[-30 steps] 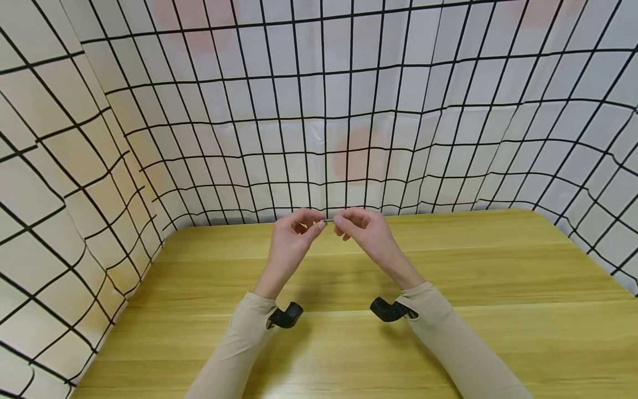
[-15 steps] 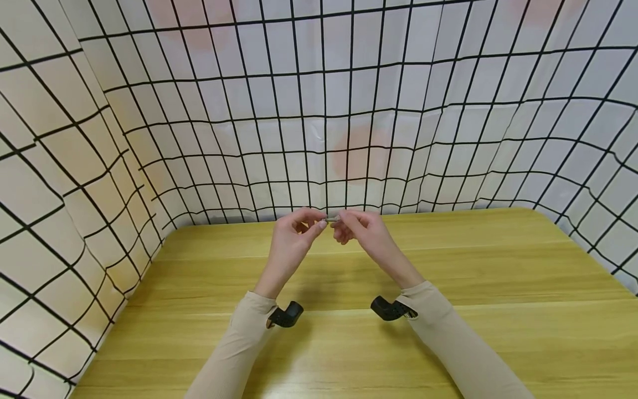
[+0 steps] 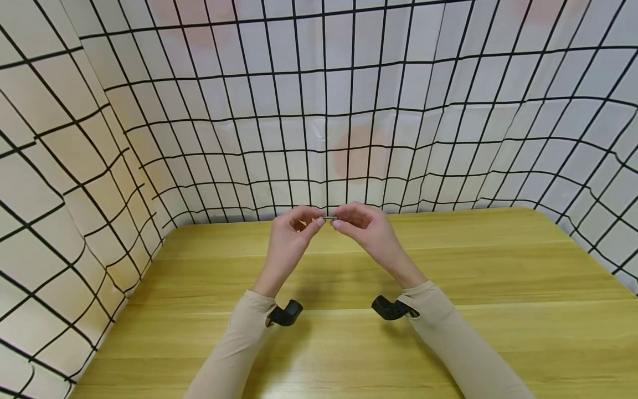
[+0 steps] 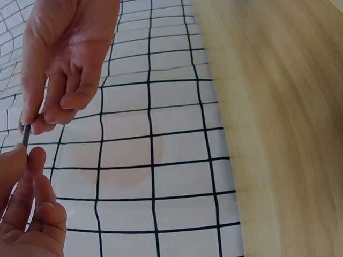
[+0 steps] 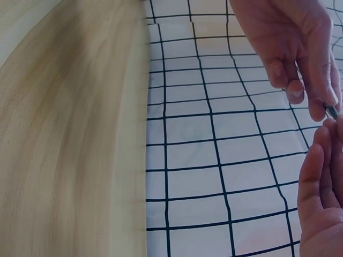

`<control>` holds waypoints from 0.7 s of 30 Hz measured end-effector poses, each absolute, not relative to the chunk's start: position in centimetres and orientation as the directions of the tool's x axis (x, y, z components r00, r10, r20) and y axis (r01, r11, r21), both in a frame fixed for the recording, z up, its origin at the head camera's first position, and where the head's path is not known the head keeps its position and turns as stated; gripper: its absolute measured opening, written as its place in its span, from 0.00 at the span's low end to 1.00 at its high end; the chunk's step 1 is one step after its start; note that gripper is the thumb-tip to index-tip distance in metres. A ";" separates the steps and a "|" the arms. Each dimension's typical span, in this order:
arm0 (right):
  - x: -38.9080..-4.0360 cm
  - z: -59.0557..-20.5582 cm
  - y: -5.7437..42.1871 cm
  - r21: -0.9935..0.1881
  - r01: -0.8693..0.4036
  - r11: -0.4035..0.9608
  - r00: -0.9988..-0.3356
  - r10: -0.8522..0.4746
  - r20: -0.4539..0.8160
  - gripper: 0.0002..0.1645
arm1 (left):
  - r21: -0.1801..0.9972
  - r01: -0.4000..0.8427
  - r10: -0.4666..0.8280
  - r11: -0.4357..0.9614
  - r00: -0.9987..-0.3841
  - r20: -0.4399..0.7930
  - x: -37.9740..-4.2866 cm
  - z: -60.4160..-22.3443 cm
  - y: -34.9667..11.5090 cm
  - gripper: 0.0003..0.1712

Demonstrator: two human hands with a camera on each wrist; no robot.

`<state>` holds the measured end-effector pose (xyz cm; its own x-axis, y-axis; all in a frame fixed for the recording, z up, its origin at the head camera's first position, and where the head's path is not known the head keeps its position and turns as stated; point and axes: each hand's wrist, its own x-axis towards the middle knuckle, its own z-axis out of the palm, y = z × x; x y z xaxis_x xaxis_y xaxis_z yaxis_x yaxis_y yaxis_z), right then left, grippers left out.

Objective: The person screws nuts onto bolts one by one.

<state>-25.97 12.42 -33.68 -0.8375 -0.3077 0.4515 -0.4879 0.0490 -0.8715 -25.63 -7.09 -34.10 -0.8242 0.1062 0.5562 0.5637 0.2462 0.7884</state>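
Both hands meet above the far edge of the table, with a short, thin metal rod (image 3: 329, 218) stretched between their fingertips. My left hand (image 3: 293, 228) pinches one end of it between thumb and index finger. At the other end, my right hand (image 3: 368, 226) holds it between thumb and fingertips. In the left wrist view the rod (image 4: 26, 135) looks dark and slim; in the right wrist view a bit of the rod (image 5: 332, 111) shows a rough, possibly threaded surface. Its ends are hidden by fingers, so its exact kind is unclear.
Beneath the hands lies a wooden table (image 3: 329, 343). White cloth (image 3: 299, 133) with a black grid hangs behind it and on both sides. Black wrist cameras, such as the left one (image 3: 286, 313), stick out from the beige sleeves.
My right fingers slide a little along the rod, then return to its right end, thumb lower and fingers more spread. The left hand keeps its pinch almost still.
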 end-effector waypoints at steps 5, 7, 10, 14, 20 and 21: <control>-25.8 -33.5 12.5 -0.879 -0.476 0.037 -0.842 -0.307 0.443 0.11 | 0.797 0.553 0.109 0.241 -0.832 0.544 -23.7 -32.2 -6.7 0.05; -25.7 -33.5 12.4 -0.880 -0.473 0.037 -0.845 -0.302 0.441 0.09 | 0.804 0.545 0.110 0.237 -0.838 0.535 -23.0 -31.4 -6.6 0.05; -24.9 -32.7 12.2 -0.880 -0.472 0.047 -0.849 -0.293 0.439 0.09 | 0.811 0.538 0.116 0.230 -0.842 0.527 -23.2 -31.7 -6.5 0.05; -24.8 -32.6 12.1 -0.890 -0.451 0.065 -0.866 -0.273 0.419 0.12 | 0.814 0.540 0.126 0.215 -0.842 0.525 -24.5 -33.2 -6.5 0.05; -24.9 -32.8 12.1 -0.894 -0.444 0.061 -0.869 -0.272 0.413 0.15 | 0.793 0.571 0.137 0.209 -0.821 0.555 -25.4 -34.3 -6.6 0.04; -24.9 -32.8 12.1 -0.894 -0.444 0.062 -0.869 -0.274 0.412 0.15 | 0.789 0.576 0.136 0.213 -0.817 0.560 -25.4 -34.3 -6.6 0.03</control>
